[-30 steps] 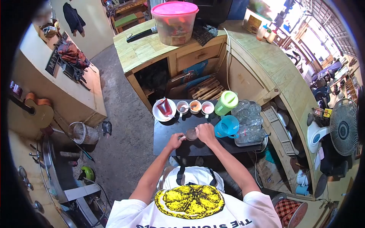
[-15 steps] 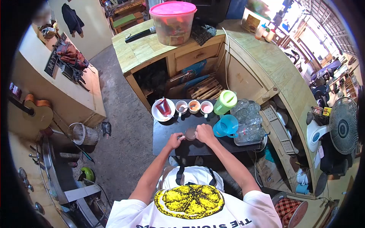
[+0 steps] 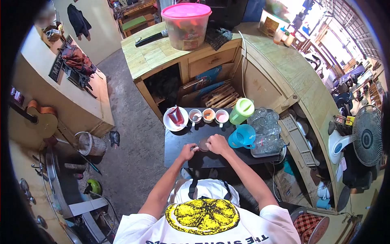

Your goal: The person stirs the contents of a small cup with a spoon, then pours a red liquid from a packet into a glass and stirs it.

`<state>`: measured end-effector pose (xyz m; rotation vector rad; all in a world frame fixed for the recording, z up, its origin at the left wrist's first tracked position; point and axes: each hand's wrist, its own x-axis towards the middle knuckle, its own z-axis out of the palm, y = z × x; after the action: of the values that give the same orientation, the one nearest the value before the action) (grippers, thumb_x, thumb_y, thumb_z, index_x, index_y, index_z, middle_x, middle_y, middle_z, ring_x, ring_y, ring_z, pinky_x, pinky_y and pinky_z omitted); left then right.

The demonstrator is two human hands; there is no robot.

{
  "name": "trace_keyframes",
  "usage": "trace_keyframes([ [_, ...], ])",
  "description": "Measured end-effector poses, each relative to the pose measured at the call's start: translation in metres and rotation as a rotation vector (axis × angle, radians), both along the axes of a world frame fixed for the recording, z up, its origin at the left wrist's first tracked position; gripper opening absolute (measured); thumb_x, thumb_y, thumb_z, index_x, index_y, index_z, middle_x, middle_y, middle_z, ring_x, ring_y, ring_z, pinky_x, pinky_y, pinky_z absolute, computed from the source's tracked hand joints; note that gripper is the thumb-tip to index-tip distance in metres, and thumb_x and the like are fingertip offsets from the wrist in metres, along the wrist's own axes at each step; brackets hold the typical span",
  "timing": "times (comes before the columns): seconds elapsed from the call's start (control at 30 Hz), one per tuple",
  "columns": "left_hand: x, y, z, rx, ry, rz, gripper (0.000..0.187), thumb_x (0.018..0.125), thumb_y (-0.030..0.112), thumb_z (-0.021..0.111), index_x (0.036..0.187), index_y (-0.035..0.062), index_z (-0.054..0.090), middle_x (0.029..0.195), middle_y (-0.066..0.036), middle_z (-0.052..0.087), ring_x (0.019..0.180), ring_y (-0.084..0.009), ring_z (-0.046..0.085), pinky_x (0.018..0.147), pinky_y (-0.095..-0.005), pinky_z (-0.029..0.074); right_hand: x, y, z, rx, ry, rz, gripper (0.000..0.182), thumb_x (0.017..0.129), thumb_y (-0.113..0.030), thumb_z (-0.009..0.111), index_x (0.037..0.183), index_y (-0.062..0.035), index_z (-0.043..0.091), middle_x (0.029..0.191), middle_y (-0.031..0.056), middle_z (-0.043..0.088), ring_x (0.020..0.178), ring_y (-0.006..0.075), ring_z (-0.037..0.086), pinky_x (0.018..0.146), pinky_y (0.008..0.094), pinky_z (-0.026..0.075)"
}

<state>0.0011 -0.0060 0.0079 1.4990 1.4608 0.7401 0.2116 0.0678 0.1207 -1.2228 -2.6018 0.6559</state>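
Observation:
Between my hands, over the front of the dark table (image 3: 178,144), is a small round brownish thing (image 3: 203,144); its exact kind is too small to make out. My left hand (image 3: 189,151) is closed on its left edge, with a pale bit showing at the fingertips. From the right, my right hand (image 3: 218,144) is closed at its rim, the fingers covering part of it. Just beyond stand three white cups (image 3: 222,116), with a spoon among them, and a white bowl (image 3: 166,122) holding a red packet (image 3: 176,116). Right of my right hand is a blue pitcher (image 3: 242,136).
A green lidded pitcher (image 3: 242,110) stands behind the blue one. Several clear glasses (image 3: 266,130) crowd a tray at the table's right end. Wooden cabinets curve around behind, bearing a pink-lidded tub (image 3: 187,30). A fan (image 3: 367,134) stands far right.
My right hand has shifted slightly left, its fingers now covering more of the round thing. My left hand stays nearly in place. The whole view has shifted slightly.

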Motion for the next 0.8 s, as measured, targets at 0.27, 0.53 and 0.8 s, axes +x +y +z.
trace_keyframes([
  [0.27,-0.0003,0.0011,-0.0044,0.01,0.016,-0.006,0.021,0.09,0.019,0.063,0.097,0.0011,0.07,0.093,-0.02,0.071,0.091,-0.0371,0.068,0.083,-0.0424,0.051,0.0021,0.0049,-0.0021,0.116,-0.196,-0.057,0.022,0.081,-0.025,0.069,0.074,-0.0043,0.072,0.071,0.0194,0.068,0.071,0.0375,0.068,0.069,0.0477,0.054],
  [0.53,-0.0014,0.0013,0.0011,-0.005,0.003,-0.009,0.02,0.09,0.019,0.063,0.097,0.0016,0.071,0.092,-0.02,0.071,0.091,-0.0371,0.069,0.082,-0.0426,0.052,-0.005,0.0027,-0.0022,0.126,-0.106,-0.054,0.025,0.081,-0.026,0.07,0.071,-0.003,0.071,0.071,0.021,0.067,0.071,0.0392,0.067,0.07,0.0493,0.054],
  [0.8,-0.0009,0.0007,-0.0023,0.007,0.021,-0.016,0.019,0.09,0.019,0.064,0.096,0.002,0.071,0.091,-0.019,0.072,0.09,-0.036,0.069,0.083,-0.0423,0.052,-0.0033,0.0049,-0.0004,-0.007,-0.089,0.039,0.022,0.081,-0.023,0.069,0.072,-0.0038,0.072,0.07,0.0195,0.067,0.072,0.0373,0.069,0.068,0.0487,0.055],
])
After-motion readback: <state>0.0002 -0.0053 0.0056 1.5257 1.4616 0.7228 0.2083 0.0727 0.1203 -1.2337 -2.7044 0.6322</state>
